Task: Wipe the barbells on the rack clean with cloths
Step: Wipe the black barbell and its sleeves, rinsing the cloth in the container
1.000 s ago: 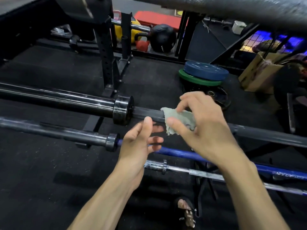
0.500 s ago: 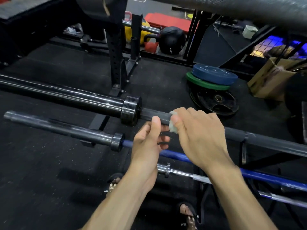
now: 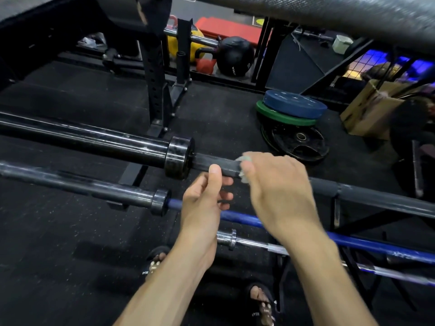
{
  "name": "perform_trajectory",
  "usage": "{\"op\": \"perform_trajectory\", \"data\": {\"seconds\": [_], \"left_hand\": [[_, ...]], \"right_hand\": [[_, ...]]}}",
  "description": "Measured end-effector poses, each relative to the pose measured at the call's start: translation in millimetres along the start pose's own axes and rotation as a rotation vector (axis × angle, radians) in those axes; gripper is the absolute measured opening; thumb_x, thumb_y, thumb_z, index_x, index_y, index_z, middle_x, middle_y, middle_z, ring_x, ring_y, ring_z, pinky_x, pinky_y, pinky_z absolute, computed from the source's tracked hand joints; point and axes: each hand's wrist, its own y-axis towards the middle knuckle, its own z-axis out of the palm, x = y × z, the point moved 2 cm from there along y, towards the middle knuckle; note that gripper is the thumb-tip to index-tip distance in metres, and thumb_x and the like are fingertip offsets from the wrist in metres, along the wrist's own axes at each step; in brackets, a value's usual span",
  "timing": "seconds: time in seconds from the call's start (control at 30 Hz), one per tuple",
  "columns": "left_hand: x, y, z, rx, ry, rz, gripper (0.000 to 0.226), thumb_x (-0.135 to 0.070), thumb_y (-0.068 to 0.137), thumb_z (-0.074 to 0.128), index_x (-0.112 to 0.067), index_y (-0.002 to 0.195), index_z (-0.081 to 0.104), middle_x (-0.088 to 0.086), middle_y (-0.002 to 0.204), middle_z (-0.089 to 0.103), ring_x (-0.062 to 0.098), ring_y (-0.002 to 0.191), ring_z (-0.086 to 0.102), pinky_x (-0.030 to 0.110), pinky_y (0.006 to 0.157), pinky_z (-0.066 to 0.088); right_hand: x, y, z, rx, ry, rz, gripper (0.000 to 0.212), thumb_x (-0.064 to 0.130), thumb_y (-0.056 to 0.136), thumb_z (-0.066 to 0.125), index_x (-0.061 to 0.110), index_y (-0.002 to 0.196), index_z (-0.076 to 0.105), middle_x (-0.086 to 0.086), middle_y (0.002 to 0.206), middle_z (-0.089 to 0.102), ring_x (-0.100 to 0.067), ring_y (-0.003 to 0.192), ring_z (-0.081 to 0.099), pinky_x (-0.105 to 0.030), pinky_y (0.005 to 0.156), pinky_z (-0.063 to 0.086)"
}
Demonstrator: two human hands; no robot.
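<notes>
A black barbell (image 3: pixel 94 140) lies across the rack, its thick sleeve at left and its thin shaft running right. My right hand (image 3: pixel 280 187) grips a pale green cloth (image 3: pixel 243 160) wrapped round the shaft, a short way right of the collar (image 3: pixel 179 157). Only a small edge of cloth shows past my fingers. My left hand (image 3: pixel 202 203) hovers just left of it, thumb tip touching the shaft, fingers loosely curled below. Beneath lie a blue-shafted barbell (image 3: pixel 240 218) and a thin chrome bar (image 3: pixel 251 242).
A grey padded bar (image 3: pixel 329 10) crosses overhead. Stacked weight plates (image 3: pixel 292 107) lie on the black floor beyond, a cardboard box (image 3: pixel 367 109) at right. A rack upright (image 3: pixel 153 67) and black kettlebell (image 3: pixel 235 56) stand behind. My sandalled feet (image 3: pixel 261 304) are below.
My right hand closed round the spread cloth and slid it left along the shaft toward the collar. My left thumb came up against the shaft.
</notes>
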Motion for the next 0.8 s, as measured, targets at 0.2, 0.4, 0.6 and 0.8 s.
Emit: {"op": "perform_trajectory", "data": {"seconds": [0.2, 0.4, 0.6, 0.8], "left_hand": [[-1.2, 1.1, -4.3, -0.003, 0.025, 0.003, 0.037, -0.051, 0.097, 0.057, -0.031, 0.073, 0.076, -0.001, 0.09, 0.073, 0.015, 0.08, 0.061, 0.034, 0.079, 0.047], [-0.6, 2.7, -6.1, 0.003, 0.051, 0.011, 0.035, -0.049, 0.098, 0.058, -0.02, 0.088, 0.074, -0.004, 0.095, 0.074, 0.014, 0.084, 0.064, 0.032, 0.081, 0.049], [0.6, 3.4, -5.4, 0.019, 0.054, 0.02, 0.033, -0.049, 0.098, 0.058, -0.026, 0.084, 0.076, -0.001, 0.099, 0.076, 0.014, 0.082, 0.064, 0.034, 0.082, 0.048], [1.3, 6.1, -8.2, 0.015, 0.065, 0.02, 0.035, -0.051, 0.098, 0.058, -0.031, 0.075, 0.076, 0.001, 0.096, 0.075, 0.014, 0.082, 0.063, 0.034, 0.08, 0.046]], "right_hand": [[0.5, 6.4, 4.7, 0.005, -0.012, -0.068, 0.053, 0.054, 0.102, 0.013, 0.03, 0.104, 0.06, 0.01, 0.081, 0.054, -0.021, 0.078, 0.052, -0.037, 0.074, 0.031], [5.9, 16.4, -2.9, 0.032, -0.028, 0.111, 0.046, 0.051, 0.107, 0.016, 0.024, 0.091, 0.05, 0.003, 0.069, 0.054, -0.03, 0.074, 0.056, -0.039, 0.065, 0.031], [-6.3, 4.7, -12.2, 0.172, 0.162, -0.06, 0.025, 0.041, 0.108, 0.033, 0.035, 0.112, 0.057, 0.01, 0.094, 0.061, -0.018, 0.089, 0.053, -0.04, 0.083, 0.038], [5.7, 21.4, -4.0, 0.032, 0.087, 0.106, 0.039, 0.049, 0.109, 0.024, 0.025, 0.085, 0.044, 0.003, 0.072, 0.056, -0.032, 0.077, 0.056, -0.042, 0.067, 0.04]]}}
